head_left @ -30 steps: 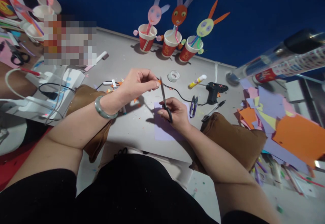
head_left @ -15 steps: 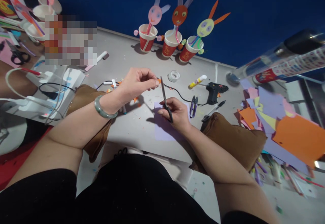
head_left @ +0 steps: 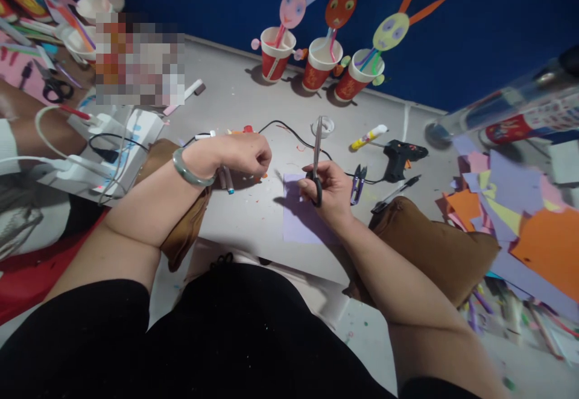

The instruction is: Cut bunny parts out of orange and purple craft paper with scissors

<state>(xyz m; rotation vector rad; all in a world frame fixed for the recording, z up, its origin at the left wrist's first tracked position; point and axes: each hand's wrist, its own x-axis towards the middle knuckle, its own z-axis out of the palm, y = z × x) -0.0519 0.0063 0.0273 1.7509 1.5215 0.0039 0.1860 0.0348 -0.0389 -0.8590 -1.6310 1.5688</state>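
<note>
While the right hand (head_left: 332, 191) grips scissors (head_left: 317, 164) above purple paper (head_left: 301, 227), the step looks like cutting.
Well apart at left, the left hand (head_left: 246, 153) is curled near a marker (head_left: 228, 181), contents hidden; another snip would need the closed-looking blades (head_left: 318, 138) parted.
</note>
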